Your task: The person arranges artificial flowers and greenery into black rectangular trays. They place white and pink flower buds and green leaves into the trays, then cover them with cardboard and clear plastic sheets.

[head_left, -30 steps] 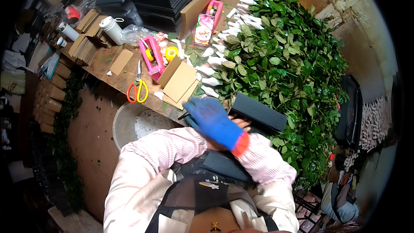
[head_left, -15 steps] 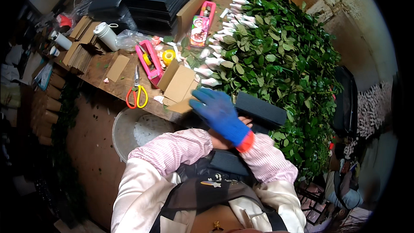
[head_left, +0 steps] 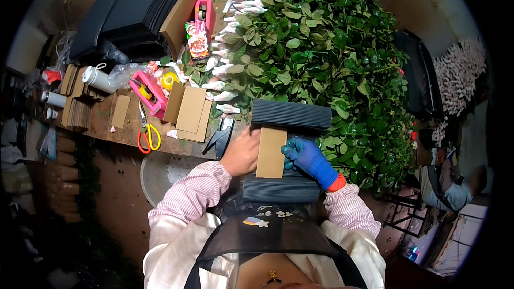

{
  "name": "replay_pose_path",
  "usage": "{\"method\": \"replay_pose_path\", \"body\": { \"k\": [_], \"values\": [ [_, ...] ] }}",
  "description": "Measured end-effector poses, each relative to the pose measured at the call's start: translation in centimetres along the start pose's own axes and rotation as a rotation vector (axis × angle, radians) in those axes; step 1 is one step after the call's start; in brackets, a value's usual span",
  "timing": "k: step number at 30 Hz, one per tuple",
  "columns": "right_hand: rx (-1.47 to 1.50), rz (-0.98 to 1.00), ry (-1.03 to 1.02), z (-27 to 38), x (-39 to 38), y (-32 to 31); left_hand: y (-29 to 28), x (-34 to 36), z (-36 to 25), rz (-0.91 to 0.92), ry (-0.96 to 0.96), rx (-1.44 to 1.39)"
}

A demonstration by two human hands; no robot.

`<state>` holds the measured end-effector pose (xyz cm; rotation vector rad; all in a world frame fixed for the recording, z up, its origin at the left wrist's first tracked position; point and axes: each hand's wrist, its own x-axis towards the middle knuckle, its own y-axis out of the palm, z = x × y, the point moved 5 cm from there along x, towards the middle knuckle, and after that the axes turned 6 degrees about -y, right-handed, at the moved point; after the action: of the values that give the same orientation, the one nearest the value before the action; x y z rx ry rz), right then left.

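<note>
Cardboard rectangle point(head_left: 271, 152): now lying upon the black corrugated sheet point(head_left: 292, 113). Gloved right hand point(head_left: 308, 158): uncrossed from the left, now at the cardboard's right edge. Bare left hand point(head_left: 241, 152): now uncovered, at its left edge.

L hand point(head_left: 242, 152) bare, at L edge of tan card point(head_left: 271, 152); R hand point(head_left: 309, 159) blue-gloved, fingers curled at its R edge; grips hard to tell. Card btwn upper blk ribbed strip point(head_left: 292, 114) & lower blk ribbed strip point(head_left: 281, 190). Blk tool point(head_left: 218, 140) nr L hand; red/yellow-handled scissors point(head_left: 149, 138) further L. Leafy stems point(head_left: 326, 53) upper R.
</note>
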<state>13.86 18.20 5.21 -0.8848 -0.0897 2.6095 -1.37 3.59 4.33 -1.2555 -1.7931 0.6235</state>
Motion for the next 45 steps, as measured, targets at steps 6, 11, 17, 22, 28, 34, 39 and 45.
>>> {"method": "replay_pose_path", "body": {
  "k": [6, 11, 17, 22, 28, 34, 39, 45],
  "values": [
    [0.000, -0.011, -0.012, -1.1, 0.8, 1.2, -5.8, 0.5, -3.2, -0.104, 0.051, -0.076],
    [-0.956, -0.094, -0.458, 4.7, 0.0, -1.8, -3.9, 1.7, -4.3, 0.021, -0.006, -0.051],
    [-0.847, -0.709, -0.741, 12.6, 3.7, -12.3, -3.6, 2.0, -4.6, 0.058, -0.025, -0.030],
    [-1.542, -0.493, -0.615, 9.4, 13.4, -15.1, -3.2, 1.5, -4.7, 0.057, -0.026, 0.018],
    [-1.187, -0.595, -1.173, 16.1, 2.9, -14.4, -3.2, 0.3, -4.2, 0.074, -0.081, 0.006],
    [-1.211, -0.444, -1.043, 12.2, -12.4, -15.5, -2.6, -1.0, -2.3, 0.234, -0.340, -0.232],
    [-1.064, -0.215, -0.601, 0.1, -15.8, -17.7, -3.1, -0.9, -2.0, 0.168, -0.269, -0.379],
    [-1.219, -0.141, -0.346, -5.1, -13.3, -15.1, -3.5, -0.4, -3.3, 0.287, -0.181, -0.236]
  ]
}}
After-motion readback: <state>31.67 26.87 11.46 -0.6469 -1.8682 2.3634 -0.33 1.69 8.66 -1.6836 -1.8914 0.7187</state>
